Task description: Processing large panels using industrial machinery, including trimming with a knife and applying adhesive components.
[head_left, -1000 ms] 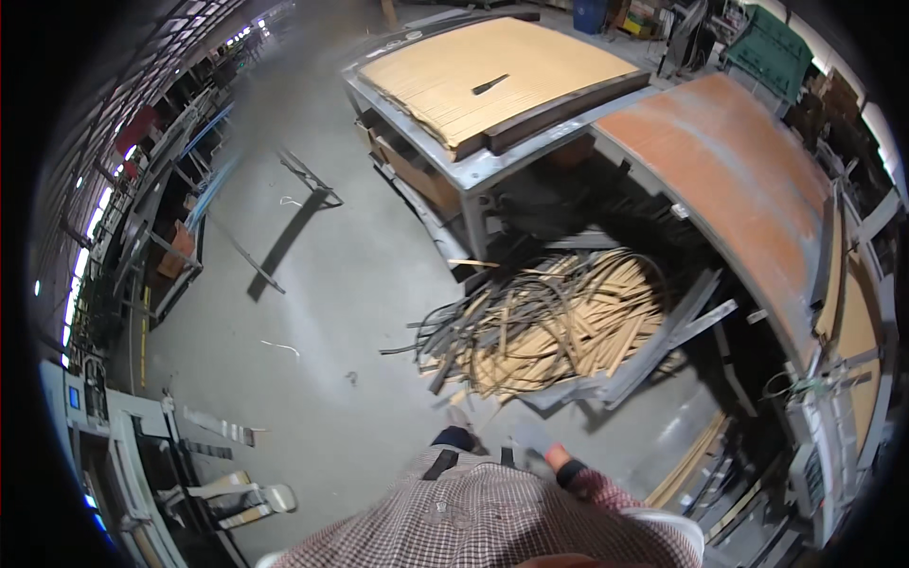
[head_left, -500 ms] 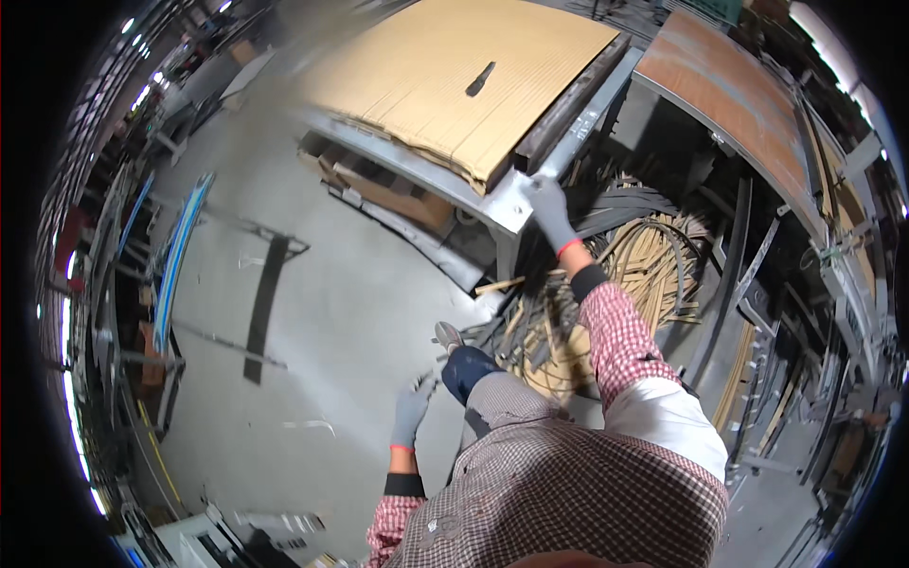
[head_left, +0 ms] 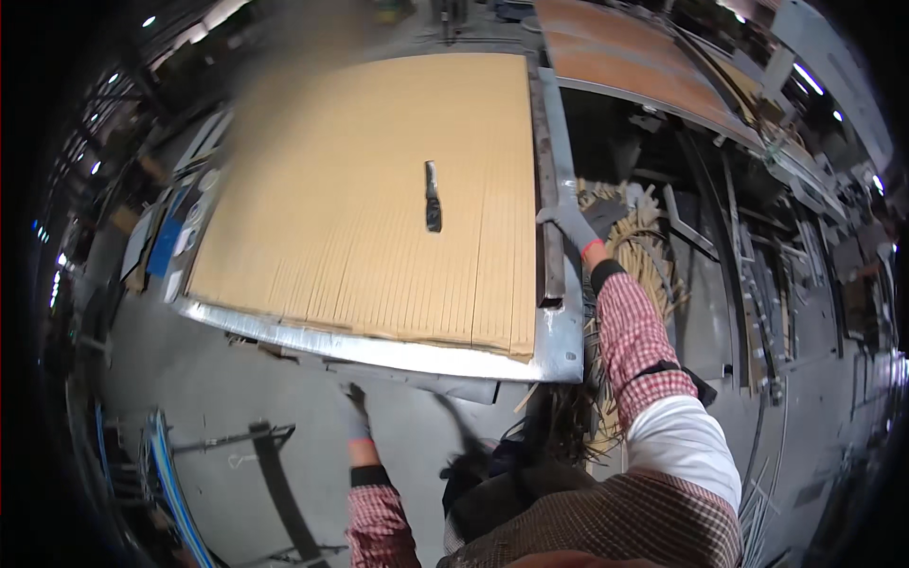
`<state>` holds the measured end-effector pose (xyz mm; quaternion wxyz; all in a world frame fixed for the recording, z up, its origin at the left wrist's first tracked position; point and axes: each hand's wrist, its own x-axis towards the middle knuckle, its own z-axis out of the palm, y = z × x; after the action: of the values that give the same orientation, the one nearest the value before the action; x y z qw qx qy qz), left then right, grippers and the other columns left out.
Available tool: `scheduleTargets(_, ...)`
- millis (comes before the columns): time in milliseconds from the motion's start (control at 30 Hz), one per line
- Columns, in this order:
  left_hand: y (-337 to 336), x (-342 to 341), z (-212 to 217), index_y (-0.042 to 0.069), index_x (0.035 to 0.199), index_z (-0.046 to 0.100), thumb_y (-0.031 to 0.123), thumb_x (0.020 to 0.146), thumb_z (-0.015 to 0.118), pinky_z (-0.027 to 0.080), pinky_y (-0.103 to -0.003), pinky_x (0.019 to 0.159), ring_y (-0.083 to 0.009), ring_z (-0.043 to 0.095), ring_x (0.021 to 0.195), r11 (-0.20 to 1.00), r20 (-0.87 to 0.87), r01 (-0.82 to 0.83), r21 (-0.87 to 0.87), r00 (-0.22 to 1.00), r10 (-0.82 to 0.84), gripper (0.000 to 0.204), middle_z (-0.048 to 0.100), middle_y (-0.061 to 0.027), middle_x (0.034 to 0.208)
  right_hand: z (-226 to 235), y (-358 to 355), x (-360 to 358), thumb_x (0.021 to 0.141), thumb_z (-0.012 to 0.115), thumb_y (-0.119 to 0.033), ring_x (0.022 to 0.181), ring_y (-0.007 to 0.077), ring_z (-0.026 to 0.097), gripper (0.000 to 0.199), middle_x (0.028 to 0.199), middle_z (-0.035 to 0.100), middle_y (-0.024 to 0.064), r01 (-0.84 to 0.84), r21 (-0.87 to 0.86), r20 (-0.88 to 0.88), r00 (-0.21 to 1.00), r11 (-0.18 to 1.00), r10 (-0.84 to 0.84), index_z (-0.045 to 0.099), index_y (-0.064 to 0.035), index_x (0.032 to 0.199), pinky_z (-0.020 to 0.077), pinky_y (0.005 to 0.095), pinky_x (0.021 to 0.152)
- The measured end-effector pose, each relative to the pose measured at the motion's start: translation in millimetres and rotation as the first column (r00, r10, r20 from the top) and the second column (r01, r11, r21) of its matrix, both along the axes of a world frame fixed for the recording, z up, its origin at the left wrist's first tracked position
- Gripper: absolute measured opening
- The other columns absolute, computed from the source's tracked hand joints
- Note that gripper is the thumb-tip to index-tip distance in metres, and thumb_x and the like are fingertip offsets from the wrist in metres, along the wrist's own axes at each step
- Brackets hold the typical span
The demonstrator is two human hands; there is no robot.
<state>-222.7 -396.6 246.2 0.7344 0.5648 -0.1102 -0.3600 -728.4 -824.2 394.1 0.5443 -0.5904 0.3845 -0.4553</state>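
Observation:
A tan cardboard stack point(head_left: 369, 189), cut into narrow strips along its near side, lies on a metal-topped table point(head_left: 559, 364). On the cardboard is a knife point(head_left: 433, 199) with a dark handle and a short blade. My right hand point(head_left: 570, 225), in a grey glove, hooks its fingers over a square steel tube point(head_left: 549, 265) running along the stack's right edge. Off the table's near edge, over the floor, hangs my left hand point(head_left: 357, 414), also gloved. Its dark fingertips look slightly apart, and nothing shows in them.
Tan strips point(head_left: 639, 241) and dark bands lie heaped right of the table. A rust-brown tabletop point(head_left: 606, 47) stands at the back right, with metal frames beyond it. Blue rails point(head_left: 169, 488) and a dark flat bar point(head_left: 284, 502) are at the lower left.
My view has turned and come closer to the table, so the knife and cardboard sit lower. My right hand has moved from the table's near corner up along its right edge onto the tube.

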Motion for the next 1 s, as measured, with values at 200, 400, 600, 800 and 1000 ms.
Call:
scheduleTargets(200,-110.2,39.0,3.0,0.014,0.112,0.066,0.047,0.096,0.041,0.049,-0.033,0.084,-0.0173,0.062,0.096,0.999,-0.314,0.005,-0.038,0.949,-0.016,0.045,0.067,-0.005,0.105,13.6,3.4,13.4,0.067,0.078,-0.025,0.132,0.0289,0.033,0.101,0.143,0.037,0.0183,0.231,-0.117,-0.268,0.929,0.966,-0.254,0.022,0.0045,0.145,0.0275,0.0333,0.109)
scheduleTargets(400,-94.1,38.8,30.1,0.013,0.115,0.067,0.04,0.095,0.042,0.047,-0.034,0.09,-0.0223,0.06,0.108,0.467,0.431,-0.149,0.872,0.687,-0.586,0.041,0.064,-0.0077,0.116,26.0,-14.7,41.7,0.067,0.077,-0.033,0.135,0.0326,0.032,0.1,0.144,0.035,0.0245,0.25,-0.051,-0.296,0.921,0.967,-0.254,0.025,0.0058,0.143,0.0271,0.0344,0.11)
scheduleTargets(600,-93.6,43.7,27.9,0.004,0.126,0.055,0.031,0.098,0.037,0.046,-0.034,0.096,-0.0225,0.057,0.111,0.7,0.477,-0.146,0.699,0.824,-0.304,0.043,0.053,-0.0118,0.134,58.1,-23.0,75.7,0.066,0.072,-0.045,0.124,0.0344,0.045,0.085,0.13,0.052,0.0233,0.131,-0.284,-0.725,0.62,0.95,-0.302,0.047,0.0033,0.131,0.0327,0.0396,0.104)
scheduleTargets(800,-130.5,-9.0,42.1,0.011,0.116,0.065,0.035,0.096,0.041,0.046,-0.039,0.093,-0.023,0.059,0.112,-0.028,0.003,-0.547,0.836,0.055,-0.998,0.039,0.061,-0.0067,0.125,23.1,-31.2,19.3,0.064,0.075,-0.04,0.099,0.0268,0.06,0.062,0.106,0.065,0.0199,0.214,-0.227,-0.713,0.628,0.95,-0.312,0.064,0.0006,0.11,0.0449,0.0364,0.089)
scheduleTargets(1000,-173.2,-72.8,56.5,0.016,0.123,0.062,0.034,0.095,0.042,0.043,-0.039,0.096,-0.022,0.056,0.119,-0.116,-0.293,-0.557,0.823,-0.241,-0.925,0.038,0.058,-0.0047,0.13,15.9,-24.6,-57.2,0.072,0.072,-0.03,0.096,0.0223,0.062,0.048,0.103,0.067,0.0159,0.226,-0.685,-0.51,0.53,0.693,-0.677,0.063,-0.001,0.109,0.048,0.0344,0.082)
